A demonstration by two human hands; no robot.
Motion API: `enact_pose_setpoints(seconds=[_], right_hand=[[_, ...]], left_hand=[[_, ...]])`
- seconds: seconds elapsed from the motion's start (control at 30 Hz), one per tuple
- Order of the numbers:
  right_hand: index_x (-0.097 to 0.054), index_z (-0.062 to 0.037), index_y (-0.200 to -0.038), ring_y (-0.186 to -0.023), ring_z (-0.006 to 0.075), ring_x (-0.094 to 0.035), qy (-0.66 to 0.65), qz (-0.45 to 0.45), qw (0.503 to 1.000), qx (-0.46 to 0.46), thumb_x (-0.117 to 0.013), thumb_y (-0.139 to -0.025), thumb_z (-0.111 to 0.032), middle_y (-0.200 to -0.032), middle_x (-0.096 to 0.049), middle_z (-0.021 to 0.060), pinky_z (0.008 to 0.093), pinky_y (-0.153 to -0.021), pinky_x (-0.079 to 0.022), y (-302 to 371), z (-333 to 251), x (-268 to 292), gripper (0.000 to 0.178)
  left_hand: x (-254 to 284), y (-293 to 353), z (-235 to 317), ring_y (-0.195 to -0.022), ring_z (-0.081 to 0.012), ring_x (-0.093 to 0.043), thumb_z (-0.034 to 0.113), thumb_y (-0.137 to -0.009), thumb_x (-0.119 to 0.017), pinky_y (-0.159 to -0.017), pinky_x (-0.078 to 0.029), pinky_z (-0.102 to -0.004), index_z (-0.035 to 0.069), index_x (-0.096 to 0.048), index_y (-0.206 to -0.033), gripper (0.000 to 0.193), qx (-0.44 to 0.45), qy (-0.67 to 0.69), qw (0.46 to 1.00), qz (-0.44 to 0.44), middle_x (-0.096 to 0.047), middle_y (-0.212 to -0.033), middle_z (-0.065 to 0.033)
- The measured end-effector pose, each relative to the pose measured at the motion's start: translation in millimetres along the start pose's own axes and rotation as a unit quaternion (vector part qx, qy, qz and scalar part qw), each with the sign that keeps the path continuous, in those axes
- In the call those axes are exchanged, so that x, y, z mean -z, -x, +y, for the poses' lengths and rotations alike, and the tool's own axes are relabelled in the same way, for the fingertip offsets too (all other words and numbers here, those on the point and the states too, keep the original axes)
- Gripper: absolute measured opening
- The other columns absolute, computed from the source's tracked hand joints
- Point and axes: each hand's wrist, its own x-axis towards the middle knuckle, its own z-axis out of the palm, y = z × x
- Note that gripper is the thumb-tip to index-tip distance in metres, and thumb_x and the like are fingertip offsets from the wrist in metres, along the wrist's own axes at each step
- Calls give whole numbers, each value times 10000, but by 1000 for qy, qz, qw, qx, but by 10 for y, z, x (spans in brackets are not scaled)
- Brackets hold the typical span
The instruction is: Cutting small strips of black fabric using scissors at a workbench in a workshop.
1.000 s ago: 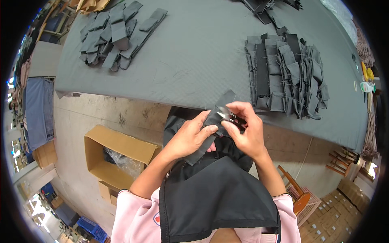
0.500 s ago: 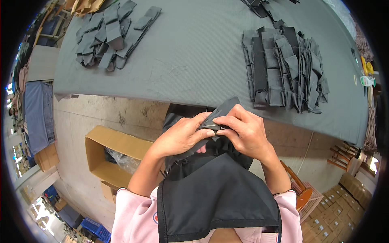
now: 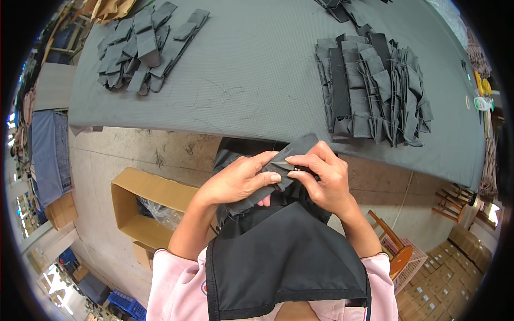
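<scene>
Fabric strip (image 3: 289,160), dark grey, sits just near the table (image 3: 257,69) edge, pinched by both hands: left hand (image 3: 241,179) closed around it, right hand (image 3: 324,176) fingertips nipping a small metal tool against it.

Matt dark woven cloth strip (image 3: 278,174), matt grey felt-like tabletop (image 3: 251,75), brown cardboard box (image 3: 144,206)
</scene>
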Motion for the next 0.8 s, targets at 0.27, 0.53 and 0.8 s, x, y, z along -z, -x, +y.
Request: enact_pose_setpoints(seconds=[0.27,0.53,0.8], right_hand=[[-673,-72,-907,-572,206,-546,15,-35,999,20,-736,-669,-68,-719,-516,48,316,-512,-434,-79,-45,49,246],[-656,-72,-915,-569,205,-548,7,10,1000,21,-733,-672,-81,-735,-518,40,324,-506,-432,-29,-48,-24,255],[-663,-66,-896,-571,212,-553,32,-1,999,12,-736,-666,-81,-727,-520,45,320,-510,-439,-4,-41,-29,241]], left_hand=[[8,-8,27,-633,-101,-631,93,-934,-512,-584,-514,-232,3,-431,-1293,379,15,-9,1000,-12,-623,-851,-37],[15,-14,33,-614,-99,-630,89,-934,-511,-569,-514,-232,2,-444,-1274,358,3,-13,1000,6,-624,-817,-45],[12,-8,15,-605,-104,-628,129,-937,-521,-561,-502,-242,-4,-470,-1232,327,14,-19,1000,11,-625,-800,-48]])
